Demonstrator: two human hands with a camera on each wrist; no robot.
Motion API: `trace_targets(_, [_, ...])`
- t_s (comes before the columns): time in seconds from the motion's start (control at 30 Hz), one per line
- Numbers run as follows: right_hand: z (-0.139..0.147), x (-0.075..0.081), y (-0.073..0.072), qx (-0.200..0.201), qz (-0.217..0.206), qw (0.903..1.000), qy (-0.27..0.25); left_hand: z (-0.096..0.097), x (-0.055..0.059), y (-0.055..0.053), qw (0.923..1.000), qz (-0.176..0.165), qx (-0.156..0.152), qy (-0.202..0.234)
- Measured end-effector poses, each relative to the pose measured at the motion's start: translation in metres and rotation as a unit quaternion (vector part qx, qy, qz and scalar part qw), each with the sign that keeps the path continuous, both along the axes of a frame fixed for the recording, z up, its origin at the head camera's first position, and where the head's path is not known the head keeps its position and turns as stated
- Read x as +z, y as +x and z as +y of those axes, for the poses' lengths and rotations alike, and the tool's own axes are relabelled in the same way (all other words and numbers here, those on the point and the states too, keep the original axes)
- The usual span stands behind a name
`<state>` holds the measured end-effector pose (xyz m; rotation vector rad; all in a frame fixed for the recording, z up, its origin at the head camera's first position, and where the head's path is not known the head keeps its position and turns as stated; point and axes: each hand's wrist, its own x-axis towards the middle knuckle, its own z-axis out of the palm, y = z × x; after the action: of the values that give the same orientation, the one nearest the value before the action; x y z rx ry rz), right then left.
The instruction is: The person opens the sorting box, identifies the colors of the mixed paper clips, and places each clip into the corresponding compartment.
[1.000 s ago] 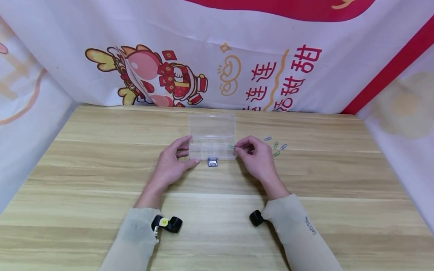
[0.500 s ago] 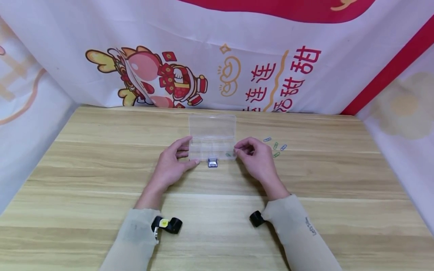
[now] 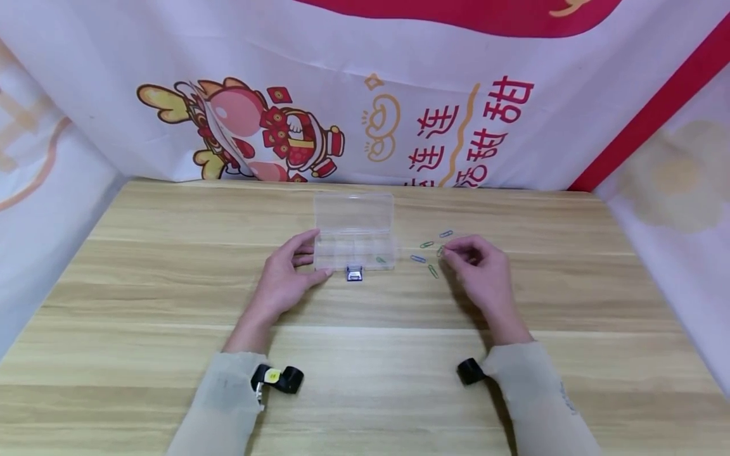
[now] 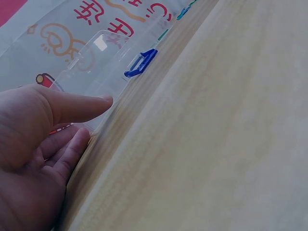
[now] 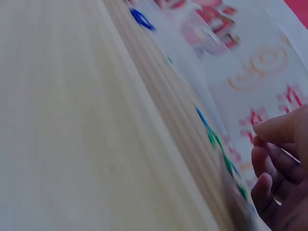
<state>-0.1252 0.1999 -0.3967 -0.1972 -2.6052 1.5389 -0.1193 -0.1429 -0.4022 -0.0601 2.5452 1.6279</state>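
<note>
My left hand point(image 3: 288, 269) grips the left side of a clear plastic compartment box point(image 3: 336, 261), thumb at the front edge and fingers at the side. The box's lid point(image 3: 353, 212) stands raised behind it, and a blue latch point(image 3: 354, 273) hangs at the front. One green paper clip point(image 3: 381, 259) lies in a right-hand compartment. My right hand point(image 3: 481, 269) is over the clips right of the box, thumb and forefinger close together at a green paper clip point(image 3: 440, 251); in the right wrist view no clip shows between the fingertips.
Around the right fingertips lie blue paper clips point(image 3: 418, 258) and green paper clips point(image 3: 433, 271) on the wooden table point(image 3: 365, 380). A printed white cloth point(image 3: 353, 50) hangs behind the table's back edge.
The right hand let go of a green paper clip, which dropped into the box, then moved right to the loose clips, uncovering several of them. The left hand stayed at the box.
</note>
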Motion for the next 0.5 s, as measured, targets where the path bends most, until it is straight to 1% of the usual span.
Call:
trace_targets(0.1, [0.021,-0.002,0.004,-0.05,-0.025,0.9984,-0.008,-0.001,0.001,0.0,1.0,0.001,0.0,0.0])
trace_targets(0.2, [0.034,-0.002,0.008,-0.077,-0.049,0.9957,-0.016,-0.002,0.001,0.0,1.0,0.002,0.0,-0.003])
trace_targets(0.27, [0.038,-0.002,0.009,-0.076,-0.061,0.9952,-0.013,-0.002,0.001,0.0,1.0,0.003,0.0,-0.005])
trace_targets(0.37, [0.038,-0.002,0.009,-0.06,-0.061,0.9963,0.005,-0.002,0.001,0.0,1.0,0.002,-0.001,-0.006])
trace_targets(0.5, [0.032,-0.003,0.011,-0.044,-0.04,0.9977,0.034,-0.001,0.001,0.001,1.0,0.003,-0.004,-0.005])
